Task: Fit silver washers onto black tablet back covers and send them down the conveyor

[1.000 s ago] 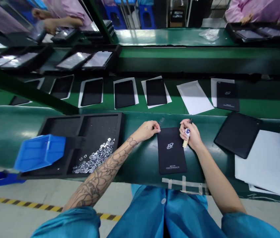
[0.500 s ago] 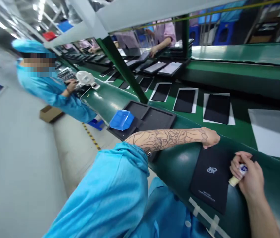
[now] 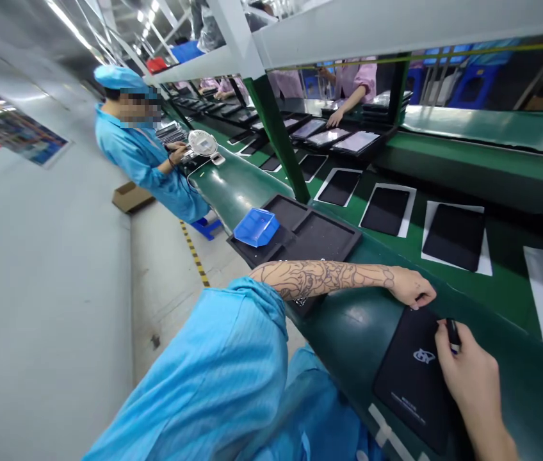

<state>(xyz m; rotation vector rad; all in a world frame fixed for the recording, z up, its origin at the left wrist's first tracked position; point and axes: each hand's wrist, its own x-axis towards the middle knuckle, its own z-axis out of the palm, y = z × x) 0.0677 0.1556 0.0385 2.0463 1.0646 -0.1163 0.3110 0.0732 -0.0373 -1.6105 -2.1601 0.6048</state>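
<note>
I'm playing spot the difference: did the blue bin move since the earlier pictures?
No, the blue bin still sits at the same end of the black tray.

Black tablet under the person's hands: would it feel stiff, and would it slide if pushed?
The black tablet probably feels stiff: it lies as a flat, unbent slab on the curved green bench. Pushed, it may slide easily on that shiny surface. Being thin and flat, it seems unlikely to roll.

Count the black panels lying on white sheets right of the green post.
4, in a row on the green belt: first panel, second panel, third panel, fourth panel beside the post. More may lie past the picture's right edge.
</note>
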